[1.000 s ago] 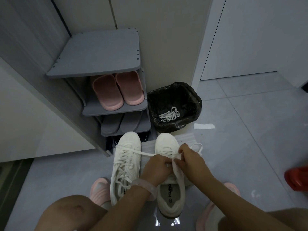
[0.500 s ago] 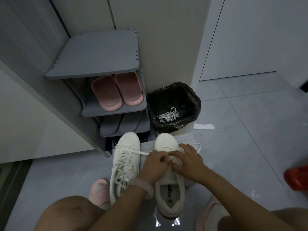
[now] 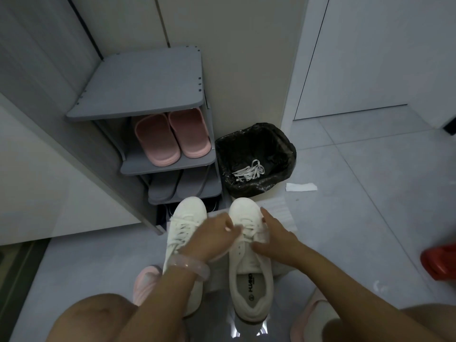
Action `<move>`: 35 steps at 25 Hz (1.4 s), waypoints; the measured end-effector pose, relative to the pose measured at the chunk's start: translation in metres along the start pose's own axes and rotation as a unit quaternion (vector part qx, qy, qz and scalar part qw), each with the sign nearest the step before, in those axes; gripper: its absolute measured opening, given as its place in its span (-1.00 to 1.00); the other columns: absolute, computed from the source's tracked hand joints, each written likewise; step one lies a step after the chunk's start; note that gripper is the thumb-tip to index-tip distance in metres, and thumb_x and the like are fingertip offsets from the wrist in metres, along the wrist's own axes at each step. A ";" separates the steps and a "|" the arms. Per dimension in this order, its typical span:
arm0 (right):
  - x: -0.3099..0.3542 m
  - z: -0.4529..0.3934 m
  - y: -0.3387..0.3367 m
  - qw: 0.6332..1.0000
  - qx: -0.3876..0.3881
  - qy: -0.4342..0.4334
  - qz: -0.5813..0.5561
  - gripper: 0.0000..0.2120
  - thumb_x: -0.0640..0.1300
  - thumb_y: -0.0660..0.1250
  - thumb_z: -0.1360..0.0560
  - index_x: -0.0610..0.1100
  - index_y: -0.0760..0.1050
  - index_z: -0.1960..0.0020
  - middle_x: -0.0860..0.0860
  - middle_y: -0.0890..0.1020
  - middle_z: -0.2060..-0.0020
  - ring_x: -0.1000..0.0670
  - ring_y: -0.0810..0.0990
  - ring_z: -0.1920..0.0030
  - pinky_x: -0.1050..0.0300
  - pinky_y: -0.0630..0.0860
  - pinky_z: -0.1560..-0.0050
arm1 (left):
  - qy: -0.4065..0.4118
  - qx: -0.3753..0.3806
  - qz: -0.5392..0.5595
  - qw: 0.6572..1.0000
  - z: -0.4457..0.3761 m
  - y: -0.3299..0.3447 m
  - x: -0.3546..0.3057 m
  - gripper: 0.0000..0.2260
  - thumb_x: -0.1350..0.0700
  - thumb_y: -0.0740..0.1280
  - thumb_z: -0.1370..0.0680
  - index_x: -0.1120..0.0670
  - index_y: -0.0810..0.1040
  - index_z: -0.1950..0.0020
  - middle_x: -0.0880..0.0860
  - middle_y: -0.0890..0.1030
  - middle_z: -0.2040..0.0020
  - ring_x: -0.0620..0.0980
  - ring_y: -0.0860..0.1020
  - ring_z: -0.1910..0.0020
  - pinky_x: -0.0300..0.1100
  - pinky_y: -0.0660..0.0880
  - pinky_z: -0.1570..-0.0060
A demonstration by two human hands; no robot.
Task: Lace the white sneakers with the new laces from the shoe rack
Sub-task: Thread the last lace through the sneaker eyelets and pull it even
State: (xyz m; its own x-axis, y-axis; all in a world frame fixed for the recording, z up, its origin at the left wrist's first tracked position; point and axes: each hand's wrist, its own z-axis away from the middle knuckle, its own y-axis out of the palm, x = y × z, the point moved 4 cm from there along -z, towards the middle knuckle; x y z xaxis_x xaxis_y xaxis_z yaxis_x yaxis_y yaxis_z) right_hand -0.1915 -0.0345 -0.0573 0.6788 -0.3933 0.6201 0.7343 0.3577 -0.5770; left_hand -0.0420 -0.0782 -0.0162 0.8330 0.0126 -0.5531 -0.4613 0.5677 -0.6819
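Observation:
Two white sneakers stand side by side on the floor in front of the shoe rack [image 3: 138,95]. The left sneaker [image 3: 183,225] is laced. The right sneaker [image 3: 249,280] has a white lace [image 3: 246,234] crossing its front eyelets. My left hand [image 3: 212,240] reaches over from the left and pinches the lace above the tongue. My right hand [image 3: 276,239] lies against the sneaker's right side, fingers straight toward the toe and thumb on the eyelet panel. Both hands hide part of the lacing.
Pink slippers [image 3: 170,137] and grey slippers [image 3: 170,186] sit on the rack's shelves. A black-lined bin [image 3: 283,149] holding old white laces [image 3: 249,171] stands right of it. A paper scrap [image 3: 301,187] and a red object [image 3: 441,262] lie on the tiles.
The long lace end once stretched toward the left sneaker has been drawn in. My right hand has let go of the lace and spread along the sneaker's side, while the left hand stays at the eyelets.

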 end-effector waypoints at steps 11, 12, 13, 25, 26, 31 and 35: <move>-0.006 -0.008 0.002 0.999 0.009 0.007 -0.037 -0.07 0.07 0.38 -0.41 -0.02 -0.17 -0.53 0.00 0.10 -0.49 -0.06 0.14 -0.47 -0.15 0.16 -0.44 | 0.046 -0.005 0.385 0.922 0.002 -0.030 -0.014 -0.76 0.26 0.16 -0.59 0.08 0.43 0.27 -0.03 0.49 0.36 -0.09 0.40 0.33 -0.31 0.38 0.35; -0.007 -0.008 0.003 0.999 0.012 0.006 -0.041 -0.08 0.07 0.38 -0.41 -0.02 -0.16 -0.53 0.00 0.09 -0.49 -0.06 0.13 -0.47 -0.15 0.15 -0.44 | 0.054 -0.027 0.521 0.852 0.004 -0.046 -0.014 -0.75 0.24 0.12 -0.60 0.09 0.40 0.27 -0.04 0.54 0.35 -0.08 0.46 0.30 -0.29 0.42 0.28; -0.008 -0.007 0.004 0.999 0.014 0.004 -0.042 -0.08 0.06 0.38 -0.40 -0.03 -0.16 -0.53 0.00 0.08 -0.49 -0.06 0.12 -0.48 -0.15 0.14 -0.45 | 0.070 -0.034 0.627 0.775 0.005 -0.059 -0.015 -0.75 0.21 0.09 -0.61 0.09 0.38 0.27 -0.03 0.60 0.29 -0.06 0.54 0.23 -0.23 0.45 0.16; 0.007 0.001 -0.007 0.989 -0.113 -0.064 0.067 -0.85 -0.12 0.30 -0.49 -0.02 0.37 0.23 0.03 0.41 0.14 0.07 0.39 0.13 0.38 0.27 0.27 | 0.032 0.051 -0.089 0.994 -0.010 0.022 0.009 -0.75 -0.09 0.18 -0.57 0.09 0.41 0.06 0.11 0.56 -0.01 0.04 0.50 0.04 -0.18 0.32 0.14; 0.010 0.003 -0.006 0.986 -0.108 -0.076 0.099 -0.82 -0.14 0.26 -0.51 -0.03 0.37 0.26 0.03 0.41 0.18 0.06 0.38 0.15 0.37 0.27 0.30 | 0.049 0.050 -0.096 0.993 -0.011 0.024 0.008 -0.75 -0.09 0.20 -0.57 0.09 0.40 0.08 0.11 0.55 0.03 0.05 0.50 0.06 -0.18 0.32 0.16; 0.017 0.001 0.004 0.972 -0.121 -0.107 0.171 -0.80 -0.22 0.14 -0.55 -0.23 0.48 0.18 -0.15 0.51 0.16 -0.03 0.44 0.16 0.15 0.37 0.15 | 0.099 0.039 -0.116 0.987 -0.008 0.031 0.004 -0.77 -0.06 0.23 -0.55 0.10 0.39 0.00 0.13 0.58 0.01 0.11 0.54 0.03 -0.10 0.40 0.11; 0.005 -0.002 0.000 0.957 0.001 0.078 -0.279 -0.75 -0.27 0.22 -0.53 -0.17 0.45 0.32 -0.02 0.48 0.41 0.09 0.39 0.39 0.29 0.33 0.39 | 0.106 0.022 -0.125 0.986 -0.007 0.033 0.002 -0.80 -0.04 0.20 -0.56 0.09 0.37 0.02 0.14 0.58 0.03 0.12 0.54 0.04 -0.10 0.40 0.13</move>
State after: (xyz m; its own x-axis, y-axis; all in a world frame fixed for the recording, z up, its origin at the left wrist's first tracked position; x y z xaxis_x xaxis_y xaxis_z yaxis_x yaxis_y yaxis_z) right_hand -0.1884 -0.0378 -0.0553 0.1713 -0.6457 0.7441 0.9825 0.0561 -0.1775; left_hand -0.0575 -0.0650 -0.0427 0.8342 -0.3027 -0.4610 -0.2315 0.5665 -0.7909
